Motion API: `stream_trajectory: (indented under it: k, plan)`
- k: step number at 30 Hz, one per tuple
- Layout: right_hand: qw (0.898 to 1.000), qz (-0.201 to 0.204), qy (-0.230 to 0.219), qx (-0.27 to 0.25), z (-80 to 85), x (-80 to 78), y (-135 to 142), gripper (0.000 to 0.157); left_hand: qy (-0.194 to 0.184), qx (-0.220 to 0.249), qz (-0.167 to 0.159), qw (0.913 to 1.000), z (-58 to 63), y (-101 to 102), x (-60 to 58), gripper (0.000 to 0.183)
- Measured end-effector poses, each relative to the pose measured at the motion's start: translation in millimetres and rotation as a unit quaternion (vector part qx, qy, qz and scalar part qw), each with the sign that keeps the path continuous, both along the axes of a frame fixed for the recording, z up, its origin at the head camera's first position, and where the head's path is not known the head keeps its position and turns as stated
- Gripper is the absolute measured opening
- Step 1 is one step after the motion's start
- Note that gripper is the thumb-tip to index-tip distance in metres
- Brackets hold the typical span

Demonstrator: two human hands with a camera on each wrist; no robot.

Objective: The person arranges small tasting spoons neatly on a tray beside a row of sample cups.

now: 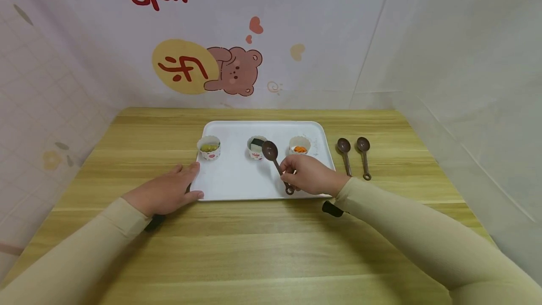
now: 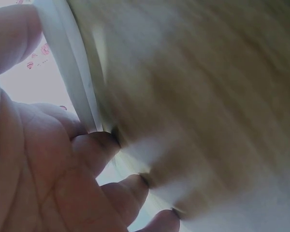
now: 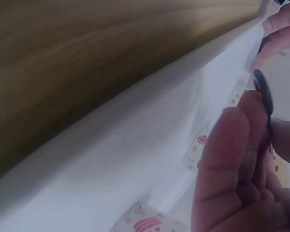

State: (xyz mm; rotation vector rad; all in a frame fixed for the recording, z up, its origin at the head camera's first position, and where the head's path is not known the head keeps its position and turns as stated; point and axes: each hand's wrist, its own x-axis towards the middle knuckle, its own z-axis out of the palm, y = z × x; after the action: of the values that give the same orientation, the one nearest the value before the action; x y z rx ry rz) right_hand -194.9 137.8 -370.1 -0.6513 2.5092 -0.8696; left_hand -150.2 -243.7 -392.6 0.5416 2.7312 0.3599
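Observation:
My right hand [image 1: 311, 173] pinches a brown spoon [image 1: 275, 163] by its handle above the white tray [image 1: 237, 180], the bowl of the spoon pointing away beside the middle cup. In the right wrist view the dark ring end of the spoon [image 3: 264, 92] sticks out between thumb and fingers. My left hand [image 1: 169, 189] rests against the tray's left edge, fingers extended; the left wrist view shows its fingertips [image 2: 130, 188] at the tray rim. On the tray stand a paper cup with green pieces [image 1: 209, 148], one with a white and black piece [image 1: 256, 147], and one with orange bits [image 1: 299, 145].
Two more brown spoons, one [image 1: 345, 154] nearer the tray and one [image 1: 364, 156] farther right, lie on the wooden table [image 1: 254, 248]. White printed cloth [image 1: 322, 36] closes off the back and both sides.

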Motion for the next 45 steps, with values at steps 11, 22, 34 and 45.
stream_trajectory:
  k: [11, 22, 34, 45]
  plan:
    - [0.998, -0.042, -0.028, -0.029, -6.0, -8.1, -22.5, 0.011, 0.001, -0.006, -0.005, 1.0, 2.3, 0.8, 0.3, 0.092]
    - [0.99, -0.095, -0.056, -0.084, -10.4, -12.3, -59.4, 0.013, -0.01, -0.006, 0.0, 0.9999, 3.6, 1.1, 0.2, 0.092]
    - [0.987, -0.112, -0.073, -0.093, -14.0, -9.1, -97.8, 0.017, -0.013, -0.014, -0.006, 0.9998, 3.6, 1.3, 0.4, 0.093]
    - [0.979, -0.149, -0.1, -0.095, -20.3, -9.3, -120.2, 0.015, -0.022, -0.017, -0.004, 0.9996, 4.0, 4.3, 1.2, 0.092]
